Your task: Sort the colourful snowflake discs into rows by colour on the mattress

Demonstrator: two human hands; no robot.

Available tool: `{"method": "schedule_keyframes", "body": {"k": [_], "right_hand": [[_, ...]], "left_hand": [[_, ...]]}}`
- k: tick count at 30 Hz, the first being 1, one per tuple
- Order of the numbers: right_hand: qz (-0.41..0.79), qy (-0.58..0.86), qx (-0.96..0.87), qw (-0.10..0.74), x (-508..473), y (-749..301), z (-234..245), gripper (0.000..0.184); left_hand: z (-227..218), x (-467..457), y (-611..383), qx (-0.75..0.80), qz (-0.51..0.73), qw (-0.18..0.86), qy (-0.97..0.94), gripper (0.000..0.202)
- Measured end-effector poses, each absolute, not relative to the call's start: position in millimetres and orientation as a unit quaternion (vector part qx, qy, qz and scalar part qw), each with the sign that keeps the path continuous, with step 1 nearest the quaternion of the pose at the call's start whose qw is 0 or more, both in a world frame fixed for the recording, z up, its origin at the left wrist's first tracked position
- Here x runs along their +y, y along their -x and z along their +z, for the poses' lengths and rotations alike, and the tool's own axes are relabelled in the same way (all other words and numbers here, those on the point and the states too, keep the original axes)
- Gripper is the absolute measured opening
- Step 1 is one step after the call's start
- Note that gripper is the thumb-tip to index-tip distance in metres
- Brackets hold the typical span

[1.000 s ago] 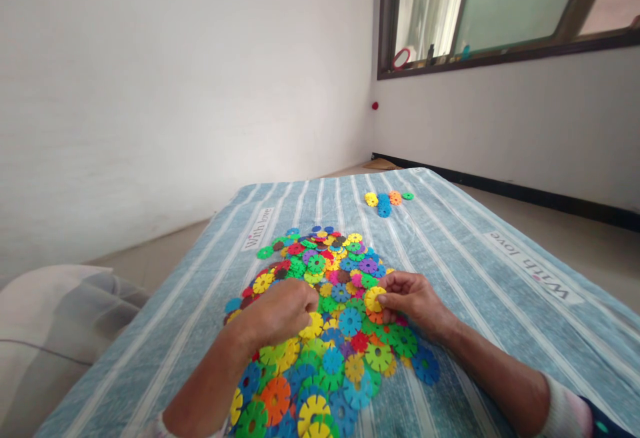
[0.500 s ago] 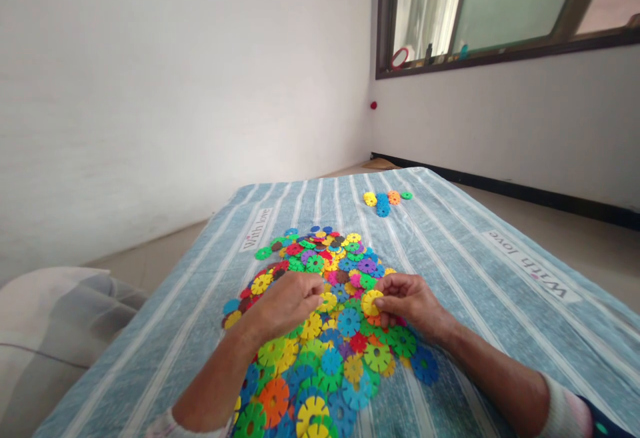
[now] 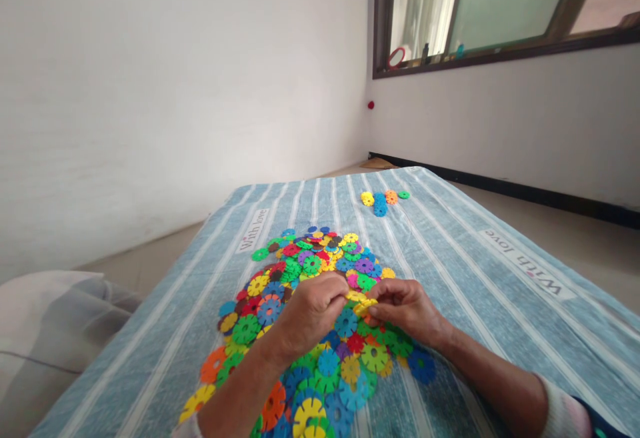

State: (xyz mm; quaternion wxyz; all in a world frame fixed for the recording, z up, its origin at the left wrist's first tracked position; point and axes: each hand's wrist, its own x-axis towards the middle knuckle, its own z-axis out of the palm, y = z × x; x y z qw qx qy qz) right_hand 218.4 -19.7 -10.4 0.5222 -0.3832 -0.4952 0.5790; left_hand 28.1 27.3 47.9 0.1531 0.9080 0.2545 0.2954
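Note:
Over the pile of notched plastic discs (image 3: 327, 361), my two hands are close together. My left hand (image 3: 319, 306) is closed in a pinch on a yellow notched disc (image 3: 355, 296), whose edge shows past the fingertips. A second yellow disc (image 3: 365, 307) is pinched between the thumb and fingers of my right hand (image 3: 409, 308). The two yellow discs meet or overlap between the fingertips; whether their slots are joined I cannot tell. Blue, green, red, orange and purple discs lie loose underneath, partly hidden by my hands and left forearm.
Beyond the pile, a small group of yellow, blue and orange discs (image 3: 380, 203) lies on the striped cloth (image 3: 450, 265), with a green disc (image 3: 403, 195) beside it. White walls and a window (image 3: 505, 11) stand behind. Whitish translucent material (image 3: 50, 318) is at the left.
My left hand has moved right with its yellow disc, up to my right hand. The right hand's yellow disc has tilted flatter, and the two discs now meet.

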Motion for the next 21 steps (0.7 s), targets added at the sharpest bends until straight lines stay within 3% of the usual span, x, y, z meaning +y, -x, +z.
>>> {"method": "schedule_keyframes", "body": {"k": [12, 21], "right_hand": [[0.556, 0.368, -0.521, 0.534, -19.0, -220.3, -14.7, 0.019], [0.553, 0.406, -0.487, 0.540, -17.7, -217.6, -11.3, 0.026]], "left_hand": [[40.5, 23.9, -30.8, 0.267, 0.295, 0.127, -0.908, 0.018], [40.6, 20.1, -35.9, 0.369, 0.261, 0.231, -0.862, 0.012]]}}
